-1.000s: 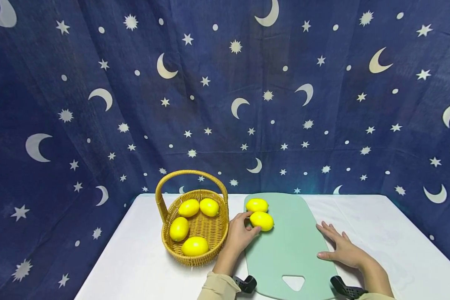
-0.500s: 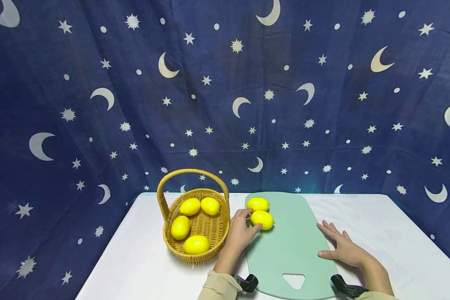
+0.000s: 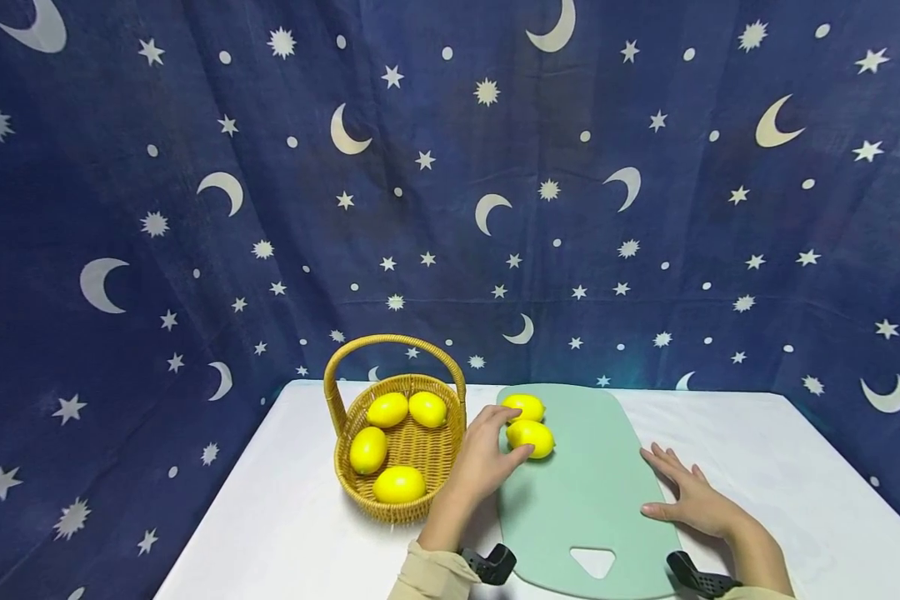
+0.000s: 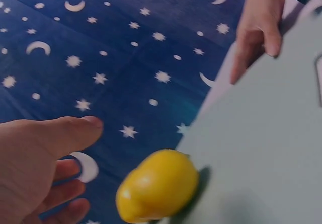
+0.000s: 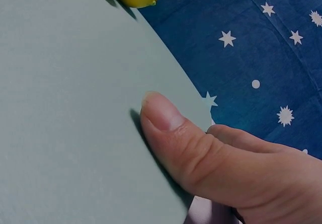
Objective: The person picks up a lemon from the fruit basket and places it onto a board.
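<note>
Lifted slightly and spread since the earlier frame is the left hand (image 3: pixel 482 457), lower centre; its fingers are loosened and nothing is seen to be grasped. To its left, four lemons (image 3: pixel 400 484) are contained in the wicker basket (image 3: pixel 423 450). Just right of its thumb, the front lemon (image 3: pixel 532 439) is seated on the green board (image 3: pixel 585 492), beside the rear lemon (image 3: pixel 525 405). Placement is judged nearly completed; clean withdrawal is called for. At lower right, the relaxed right hand (image 3: pixel 696 505) is rested along the board's edge, well apart from both.
</note>
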`<state>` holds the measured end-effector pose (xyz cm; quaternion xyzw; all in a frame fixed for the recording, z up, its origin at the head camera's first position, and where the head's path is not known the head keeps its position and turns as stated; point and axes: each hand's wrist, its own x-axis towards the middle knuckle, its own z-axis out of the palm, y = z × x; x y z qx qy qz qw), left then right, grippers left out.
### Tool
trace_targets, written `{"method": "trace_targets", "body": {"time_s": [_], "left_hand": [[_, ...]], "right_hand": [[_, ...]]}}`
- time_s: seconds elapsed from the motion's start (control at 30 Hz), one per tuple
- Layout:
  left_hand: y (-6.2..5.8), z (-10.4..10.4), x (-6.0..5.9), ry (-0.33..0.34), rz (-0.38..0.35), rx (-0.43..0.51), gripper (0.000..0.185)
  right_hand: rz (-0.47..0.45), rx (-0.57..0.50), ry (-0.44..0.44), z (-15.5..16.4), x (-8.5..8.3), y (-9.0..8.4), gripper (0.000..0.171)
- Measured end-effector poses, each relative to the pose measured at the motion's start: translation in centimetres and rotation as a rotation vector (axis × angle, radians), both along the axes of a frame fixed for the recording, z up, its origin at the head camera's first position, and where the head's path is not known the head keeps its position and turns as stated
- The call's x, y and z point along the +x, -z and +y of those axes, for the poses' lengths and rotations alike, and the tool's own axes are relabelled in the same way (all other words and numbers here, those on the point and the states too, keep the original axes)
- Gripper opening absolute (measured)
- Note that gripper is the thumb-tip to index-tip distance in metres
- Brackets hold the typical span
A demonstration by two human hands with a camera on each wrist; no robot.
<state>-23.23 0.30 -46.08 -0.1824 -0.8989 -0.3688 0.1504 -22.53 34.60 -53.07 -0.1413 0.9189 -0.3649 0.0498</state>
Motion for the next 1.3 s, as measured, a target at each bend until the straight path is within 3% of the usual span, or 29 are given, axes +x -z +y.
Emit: {"method": "trace_targets", "body": {"time_s": [0.1, 0.23, 0.37, 0.5, 0.67, 0.93, 1.1, 1.3], "left_hand": [[-1.2, -0.6, 0.6, 0.053, -0.013, -0.022, 0.044], [-2.6, -2.2, 1.3, 0.146, -0.084, -0.042, 0.043], [-3.7, -4.8, 1.8, 0.265, -0.172, -0.022, 0.043], [-4.4, -7.8, 2.2, 0.33, -0.249, 0.005, 0.047], [-3.9, -11.0, 1.9, 0.356, -0.272, 0.024, 0.052], [-2.0, -15.7, 1.7, 0.332, -0.319, 0.081, 0.051], [-0.9, -16.9, 1.5, 0.349, -0.389, 0.08, 0.054], [-0.5, -17.2, 1.4, 0.325, -0.419, -0.022, 0.055]], "right_hand": [[0.002, 0.0, -0.004, 0.1, -0.1, 0.1, 0.094], [0.004, 0.001, -0.007, 0.2, -0.2, 0.2, 0.094], [-0.005, -0.004, -0.011, 0.1, -0.2, 0.1, 0.095], [-0.009, -0.009, -0.012, 0.0, -0.3, -0.1, 0.094], [-0.031, -0.022, -0.006, 0.0, -0.1, -0.2, 0.095], [-0.037, -0.01, 0.01, 0.0, -0.1, 0.2, 0.095], [-0.026, -0.002, 0.01, 0.1, -0.1, 0.4, 0.094], [-0.032, 0.009, 0.017, 0.0, -0.1, 0.2, 0.094]]}}
